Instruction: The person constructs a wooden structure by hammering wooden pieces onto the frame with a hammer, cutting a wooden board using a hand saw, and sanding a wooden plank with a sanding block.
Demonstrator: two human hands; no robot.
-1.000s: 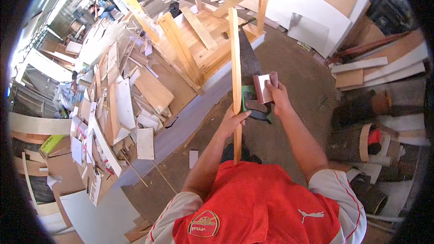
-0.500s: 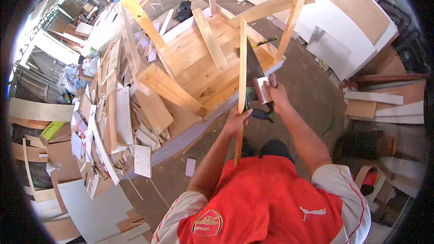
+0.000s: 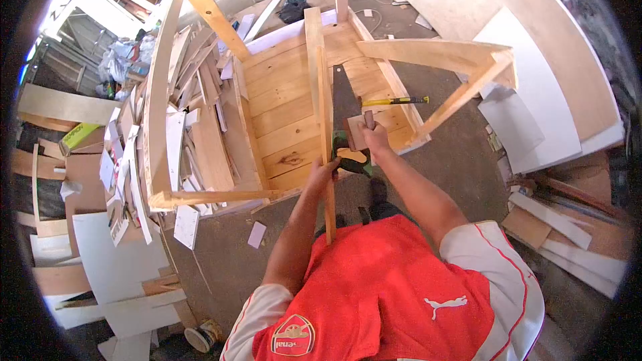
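Observation:
My left hand (image 3: 325, 172) is closed around a long narrow wooden strip (image 3: 325, 107), which runs from my shirt out over the wooden frame. Right beside those fingers is the green and black handle of a handsaw (image 3: 345, 93); whether they also grip it I cannot tell. Its blade points away from me. In my right hand (image 3: 376, 140) is a small wooden block (image 3: 354, 135) with a pale face, close to the saw handle. Just beyond lies a yellow and black tool (image 3: 394, 101), possibly a utility knife, above the frame's planks.
Before me stands a plank-bottomed wooden frame (image 3: 284, 127) with legs sticking upward. Scrap wood (image 3: 207, 154) is heaped on the left. Large boards (image 3: 535, 60) lean at the right, above stacked offcuts (image 3: 548, 220). A black plastic bag (image 3: 293, 5) lies beyond the frame.
The view has shifted, so the frame and boards appear displaced. Both hands, still holding the strip and block, appear further left in the picture. The block now shows at a different angle.

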